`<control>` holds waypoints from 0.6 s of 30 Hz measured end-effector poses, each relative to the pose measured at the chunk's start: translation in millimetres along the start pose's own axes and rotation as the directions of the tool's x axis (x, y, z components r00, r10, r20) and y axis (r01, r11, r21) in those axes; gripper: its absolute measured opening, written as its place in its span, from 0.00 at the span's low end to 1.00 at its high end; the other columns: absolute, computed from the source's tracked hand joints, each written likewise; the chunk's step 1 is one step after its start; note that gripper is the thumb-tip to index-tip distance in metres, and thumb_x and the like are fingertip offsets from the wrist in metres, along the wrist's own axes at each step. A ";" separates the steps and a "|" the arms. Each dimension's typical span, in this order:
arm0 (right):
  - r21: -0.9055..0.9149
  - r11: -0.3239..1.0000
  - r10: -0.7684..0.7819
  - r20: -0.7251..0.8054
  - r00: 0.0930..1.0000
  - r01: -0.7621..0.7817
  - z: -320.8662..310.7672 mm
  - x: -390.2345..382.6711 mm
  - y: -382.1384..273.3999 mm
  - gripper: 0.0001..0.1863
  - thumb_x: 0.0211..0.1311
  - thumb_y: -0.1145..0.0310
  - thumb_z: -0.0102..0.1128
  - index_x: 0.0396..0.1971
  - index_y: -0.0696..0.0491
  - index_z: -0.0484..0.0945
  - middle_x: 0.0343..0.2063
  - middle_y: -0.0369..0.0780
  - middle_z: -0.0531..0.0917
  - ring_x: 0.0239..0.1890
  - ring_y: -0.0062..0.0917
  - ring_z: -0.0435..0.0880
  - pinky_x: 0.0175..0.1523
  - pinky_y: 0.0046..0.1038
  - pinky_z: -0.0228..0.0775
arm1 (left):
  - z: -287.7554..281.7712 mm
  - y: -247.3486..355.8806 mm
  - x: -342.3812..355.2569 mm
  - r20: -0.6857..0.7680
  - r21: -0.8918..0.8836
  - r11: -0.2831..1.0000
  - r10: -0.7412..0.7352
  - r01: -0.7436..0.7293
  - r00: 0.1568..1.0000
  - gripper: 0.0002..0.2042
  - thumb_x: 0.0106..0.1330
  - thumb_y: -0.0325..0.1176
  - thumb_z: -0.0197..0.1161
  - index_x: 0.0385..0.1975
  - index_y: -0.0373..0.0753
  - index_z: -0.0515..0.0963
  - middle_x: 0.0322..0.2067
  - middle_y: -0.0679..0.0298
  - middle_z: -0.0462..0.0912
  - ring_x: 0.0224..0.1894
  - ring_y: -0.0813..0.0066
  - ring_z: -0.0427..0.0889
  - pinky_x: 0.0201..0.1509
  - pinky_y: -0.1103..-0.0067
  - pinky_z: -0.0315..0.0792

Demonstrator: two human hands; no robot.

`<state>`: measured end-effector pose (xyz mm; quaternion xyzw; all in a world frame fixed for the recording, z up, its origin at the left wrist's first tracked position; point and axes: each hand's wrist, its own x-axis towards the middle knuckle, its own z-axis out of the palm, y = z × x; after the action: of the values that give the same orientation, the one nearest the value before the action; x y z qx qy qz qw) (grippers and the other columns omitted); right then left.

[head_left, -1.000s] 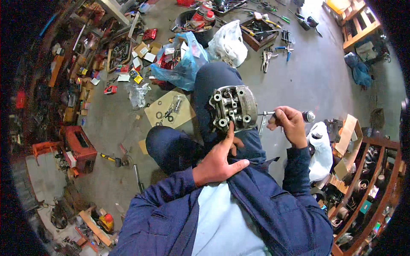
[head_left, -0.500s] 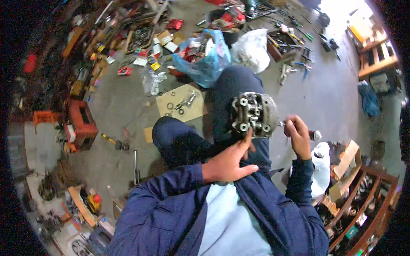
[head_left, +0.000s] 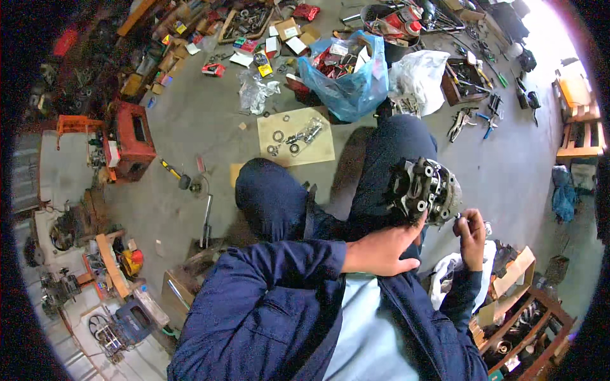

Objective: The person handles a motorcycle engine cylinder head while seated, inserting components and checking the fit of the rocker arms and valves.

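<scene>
A metal engine cylinder head point(head_left: 427, 190) rests tilted on my right thigh, its valve-gear side up. My left hand point(head_left: 381, 249) steadies it from the near side. Its index finger presses on the near edge, the thumb points away to the right, and the other fingers are hidden underneath. Close by the right side of the cylinder head, my right hand point(head_left: 471, 238) is closed in a pinch. A small shiny metal piece point(head_left: 457, 216) shows at those fingertips, beside the casting; its exact kind is too small to tell.
Rings and small metal parts lie on a cardboard sheet point(head_left: 295, 155) ahead. Beyond are a blue plastic bag point(head_left: 352, 82), a white bag point(head_left: 419, 76) and a tool box point(head_left: 467, 82). A red crate point(head_left: 135, 140) stands left; a wooden rack point(head_left: 530, 333) of parts is at near right.
The whole view has shifted, so the scene sits further right and lower. The cylinder head looks more tilted. Both hands stay at it, the right still pinching near its right side.
</scene>
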<state>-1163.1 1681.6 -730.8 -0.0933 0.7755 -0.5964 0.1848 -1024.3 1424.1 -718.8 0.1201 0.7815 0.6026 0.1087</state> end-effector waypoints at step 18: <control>-0.304 0.951 0.011 0.183 0.983 0.046 7.6 42.5 -14.7 0.13 0.81 0.63 0.57 0.34 0.55 0.79 0.22 0.25 0.70 0.25 0.10 0.66 0.31 0.18 0.61 | -40.1 -11.6 11.1 0.025 -0.052 0.998 -0.046 0.047 0.999 0.56 0.65 0.36 0.71 0.80 0.29 0.31 0.47 0.54 0.82 0.38 0.61 0.79 0.49 0.70 0.77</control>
<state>-1200.1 1655.4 -725.8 -0.1821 0.8377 -0.4591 0.2328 -1048.1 1388.1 -720.3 0.1061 0.7665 0.6189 0.1352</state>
